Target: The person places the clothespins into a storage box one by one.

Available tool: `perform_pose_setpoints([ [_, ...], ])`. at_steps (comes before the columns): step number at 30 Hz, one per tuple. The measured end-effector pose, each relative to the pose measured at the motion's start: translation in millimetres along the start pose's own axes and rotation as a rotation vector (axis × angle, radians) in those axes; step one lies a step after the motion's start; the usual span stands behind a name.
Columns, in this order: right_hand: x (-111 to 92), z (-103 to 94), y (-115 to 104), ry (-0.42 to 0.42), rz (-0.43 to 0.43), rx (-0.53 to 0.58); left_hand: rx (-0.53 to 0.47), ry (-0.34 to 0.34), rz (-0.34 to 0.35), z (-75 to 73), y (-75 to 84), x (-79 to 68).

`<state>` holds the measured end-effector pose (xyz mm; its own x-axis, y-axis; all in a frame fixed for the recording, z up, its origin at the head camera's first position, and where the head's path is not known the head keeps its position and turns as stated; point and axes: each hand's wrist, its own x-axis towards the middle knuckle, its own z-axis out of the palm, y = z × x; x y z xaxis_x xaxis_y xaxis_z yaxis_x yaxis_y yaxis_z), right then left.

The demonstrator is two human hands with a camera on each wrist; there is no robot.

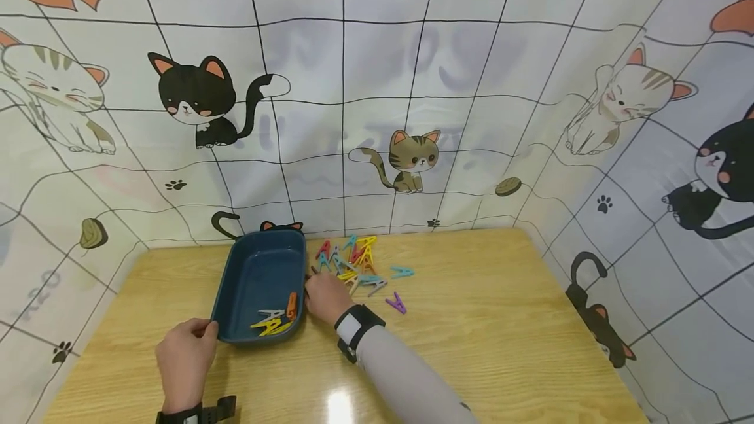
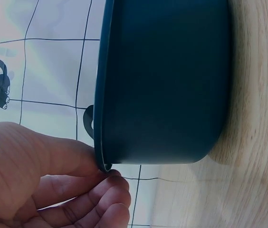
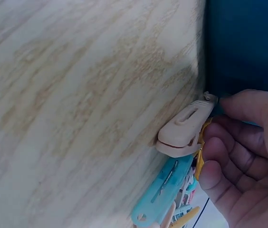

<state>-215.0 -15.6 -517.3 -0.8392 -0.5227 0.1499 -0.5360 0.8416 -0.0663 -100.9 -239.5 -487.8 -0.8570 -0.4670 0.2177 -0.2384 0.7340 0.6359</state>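
Observation:
A dark blue tray stands on the table at left of centre, with yellow and grey clothespins and an orange clothespin inside. My left hand pinches its rim at the near left corner, thumb on one side and fingers curled beneath. At the tray's right wall is my right hand, its fingers bent and its thumb tip against the blue wall. A beige clothespin lies right at those fingertips, with a light blue clothespin below it. I cannot tell whether the right fingers grip anything.
A loose pile of coloured clothespins spreads just right of the tray. A purple clothespin lies apart, nearer the front. Cat-printed sheeting rises behind the wooden table and along both sides.

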Motion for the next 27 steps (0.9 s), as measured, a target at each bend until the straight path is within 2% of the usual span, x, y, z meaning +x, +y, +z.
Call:
perform_pose_setpoints([
  [10,2,0.8,-3,-0.053,0.019,0.004,0.005,-0.008,0.002,1.7,-2.0,1.0],
  [17,1,1.4,-3,-0.060,0.021,0.014,0.000,-0.020,-0.018,1.1,-0.4,1.5],
  [21,1,-1.2,-1,-0.064,0.030,0.060,-0.003,-0.020,-0.026,0.6,-0.2,1.4],
  [27,-4,-6.8,8,-0.052,0.058,0.189,-0.001,-0.022,-0.019,0.1,-0.2,1.9],
])
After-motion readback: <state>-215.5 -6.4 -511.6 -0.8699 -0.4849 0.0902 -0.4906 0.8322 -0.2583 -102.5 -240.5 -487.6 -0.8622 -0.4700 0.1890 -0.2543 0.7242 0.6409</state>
